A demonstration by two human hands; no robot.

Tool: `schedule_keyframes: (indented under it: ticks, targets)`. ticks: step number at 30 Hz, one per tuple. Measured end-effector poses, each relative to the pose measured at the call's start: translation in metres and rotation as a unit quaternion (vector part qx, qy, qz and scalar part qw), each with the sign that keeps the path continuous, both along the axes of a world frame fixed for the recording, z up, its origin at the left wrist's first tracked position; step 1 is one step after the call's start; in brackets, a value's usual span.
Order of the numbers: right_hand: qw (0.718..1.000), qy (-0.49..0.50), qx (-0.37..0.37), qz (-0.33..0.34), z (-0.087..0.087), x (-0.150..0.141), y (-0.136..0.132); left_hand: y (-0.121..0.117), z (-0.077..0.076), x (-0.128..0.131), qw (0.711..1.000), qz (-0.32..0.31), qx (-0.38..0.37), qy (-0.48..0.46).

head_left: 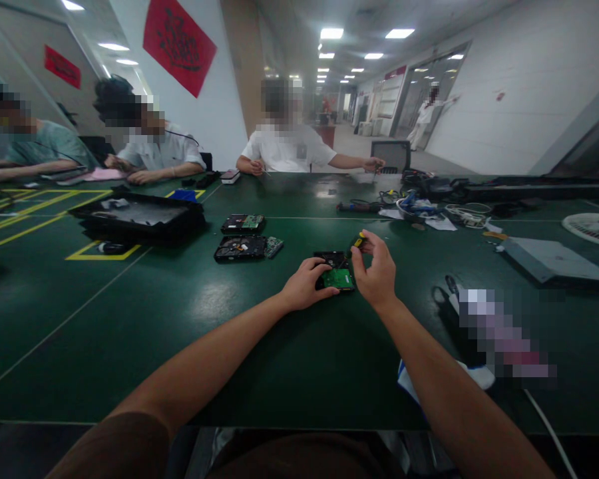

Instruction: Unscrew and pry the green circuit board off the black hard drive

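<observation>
In front of me on the green table lies a hard drive (pixel 338 278) with its green circuit board facing up. My left hand (pixel 307 285) grips it from the left side, thumb at the near edge and fingers over the far part. Just to the right, my right hand (pixel 377 269) is closed around a screwdriver (pixel 360 239) with a yellow and black handle. Its tip is too small and dark to make out against the drive. Farther left rest two more drives, an opened black one (pixel 240 247) and another (pixel 243 223) behind it, with a small circuit board (pixel 274 247) beside them.
A stack of black trays (pixel 140 219) stands at the left. On the right are a grey metal box (pixel 559 259), a bundle of cables (pixel 419 206) and a blurred-out item (pixel 504 332) near my right forearm. Several people sit across the table; one person (pixel 289 143) faces me.
</observation>
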State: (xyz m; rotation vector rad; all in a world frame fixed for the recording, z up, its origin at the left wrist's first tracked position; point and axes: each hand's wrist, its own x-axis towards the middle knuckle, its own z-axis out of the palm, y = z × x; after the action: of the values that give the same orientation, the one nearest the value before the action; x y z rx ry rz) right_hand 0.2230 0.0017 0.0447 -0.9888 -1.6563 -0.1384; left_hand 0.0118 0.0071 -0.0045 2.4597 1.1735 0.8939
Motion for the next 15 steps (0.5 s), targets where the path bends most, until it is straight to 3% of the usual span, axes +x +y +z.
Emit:
schedule_keyframes:
  ticks: [8, 15]
  targets:
    - [1.0, -0.011, 0.012, 0.008, 0.0052, -0.0006, -0.0042, 0.0, -0.0004, 0.0001, 1.0, 0.0, 0.006, -0.001]
    - [1.0, 0.008, 0.008, 0.006, -0.0023, 0.0006, 0.0007, -0.0004, 0.0003, -0.0001, 1.0, 0.001, -0.001, 0.003]
